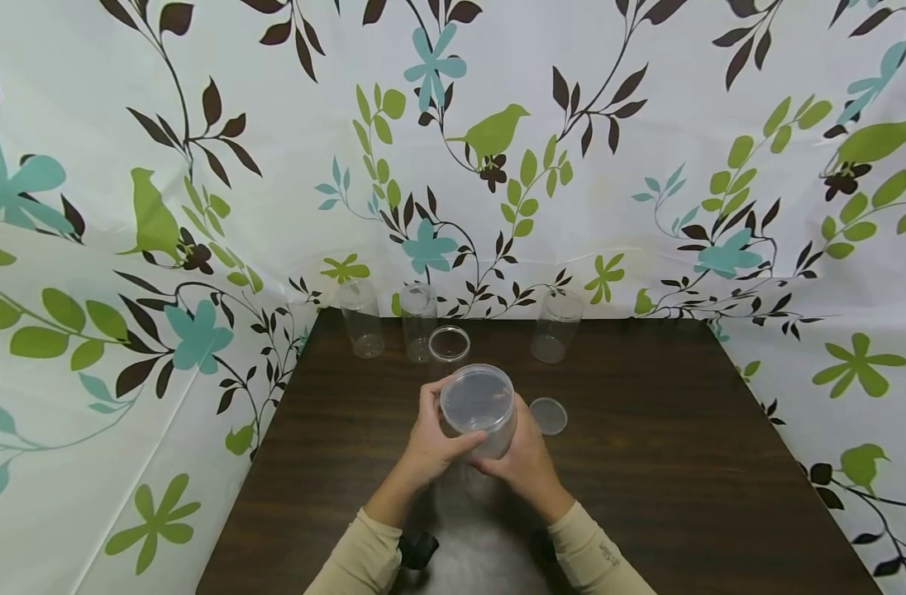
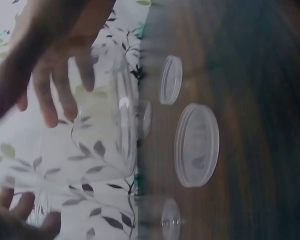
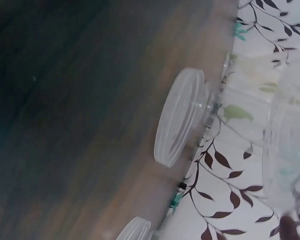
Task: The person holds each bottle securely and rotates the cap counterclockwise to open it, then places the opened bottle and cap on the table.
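Both hands hold a clear plastic jar above the table, in the middle of the head view. A frosted round disc covers its top and faces up toward the head camera. The left hand grips the jar's left side, its thumb reaching across the front near the rim. On the opposite side, the right hand wraps round the lower wall. In the left wrist view the jar is see-through, with the right hand's fingers spread along it. Only fingertips of the right hand show in its own wrist view.
Clear jars stand along the back of the dark table: two at left, a nearer one with a bright rim, and one at right. A loose lid lies right of the hands. Another lid shows in the left wrist view.
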### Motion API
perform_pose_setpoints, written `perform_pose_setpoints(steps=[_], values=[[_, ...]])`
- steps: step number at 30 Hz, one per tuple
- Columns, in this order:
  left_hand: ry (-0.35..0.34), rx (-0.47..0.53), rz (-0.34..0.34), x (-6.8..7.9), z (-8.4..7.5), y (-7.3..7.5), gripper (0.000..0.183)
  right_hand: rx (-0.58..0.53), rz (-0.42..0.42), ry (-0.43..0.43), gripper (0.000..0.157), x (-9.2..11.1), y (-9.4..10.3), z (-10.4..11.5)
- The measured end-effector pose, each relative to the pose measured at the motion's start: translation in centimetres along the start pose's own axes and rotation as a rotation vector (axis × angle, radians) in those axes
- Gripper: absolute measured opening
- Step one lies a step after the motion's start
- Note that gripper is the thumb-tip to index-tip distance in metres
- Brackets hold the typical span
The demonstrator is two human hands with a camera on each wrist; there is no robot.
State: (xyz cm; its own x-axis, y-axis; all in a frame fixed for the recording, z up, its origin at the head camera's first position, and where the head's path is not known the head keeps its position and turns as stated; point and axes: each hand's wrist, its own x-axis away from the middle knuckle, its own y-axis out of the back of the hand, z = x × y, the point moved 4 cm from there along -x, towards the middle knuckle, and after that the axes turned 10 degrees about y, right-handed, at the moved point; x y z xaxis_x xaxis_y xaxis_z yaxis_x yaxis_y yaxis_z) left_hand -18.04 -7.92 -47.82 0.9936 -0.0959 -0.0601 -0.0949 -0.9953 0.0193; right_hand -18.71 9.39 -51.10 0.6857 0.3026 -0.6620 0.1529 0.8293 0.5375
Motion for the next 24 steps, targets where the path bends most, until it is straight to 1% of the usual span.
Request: perform_pose_setpoints(steps=[3, 5, 7, 8, 10, 11, 13, 16, 18, 20, 22, 24], values=[[0.017, -0.015, -0.120, 0.0, -0.1, -0.7, 0.091, 0.183, -0.087, 0.055, 0.115, -0.1, -0.2, 0.3], [0.024, -0.030, -0.178, 0.1, -0.3, -1.0, 0.090, 0.258, -0.133, 0.076, 0.115, -0.2, -0.3, 0.5], [0.024, -0.032, -0.205, 0.2, -0.3, -1.0, 0.090, 0.276, -0.153, 0.076, 0.114, -0.3, -0.4, 0.5], [0.029, -0.035, -0.205, 0.2, -0.3, -1.0, 0.091, 0.272, -0.156, 0.076, 0.115, -0.3, -0.5, 0.5], [0.017, -0.045, -0.191, 0.2, -0.2, -0.6, 0.094, 0.210, -0.134, 0.043, 0.116, -0.4, -0.5, 0.5], [0.004, -0.046, -0.170, 0.1, -0.1, -0.3, 0.096, 0.162, -0.114, 0.015, 0.116, -0.4, -0.5, 0.4], [-0.036, -0.053, -0.115, -0.1, 0.0, 0.4, 0.102, 0.024, -0.060, -0.043, 0.117, -0.5, -0.5, 0.0], [-0.111, -0.037, 0.014, -0.6, 0.0, 1.5, 0.112, -0.213, 0.026, -0.113, 0.114, -0.6, -0.4, -0.6], [-0.141, -0.016, 0.119, -0.9, -0.1, 2.2, 0.116, -0.346, 0.083, -0.114, 0.113, -0.6, -0.3, -1.0], [-0.148, 0.009, 0.222, -1.2, -0.1, 2.6, 0.118, -0.444, 0.140, -0.093, 0.112, -0.7, -0.2, -1.1], [-0.135, 0.038, 0.312, -1.3, -0.2, 2.8, 0.117, -0.517, 0.197, -0.070, 0.113, -0.8, -0.2, -1.1], [-0.109, 0.066, 0.372, -1.4, -0.3, 3.0, 0.113, -0.564, 0.243, -0.057, 0.115, -0.9, -0.2, -1.0]])
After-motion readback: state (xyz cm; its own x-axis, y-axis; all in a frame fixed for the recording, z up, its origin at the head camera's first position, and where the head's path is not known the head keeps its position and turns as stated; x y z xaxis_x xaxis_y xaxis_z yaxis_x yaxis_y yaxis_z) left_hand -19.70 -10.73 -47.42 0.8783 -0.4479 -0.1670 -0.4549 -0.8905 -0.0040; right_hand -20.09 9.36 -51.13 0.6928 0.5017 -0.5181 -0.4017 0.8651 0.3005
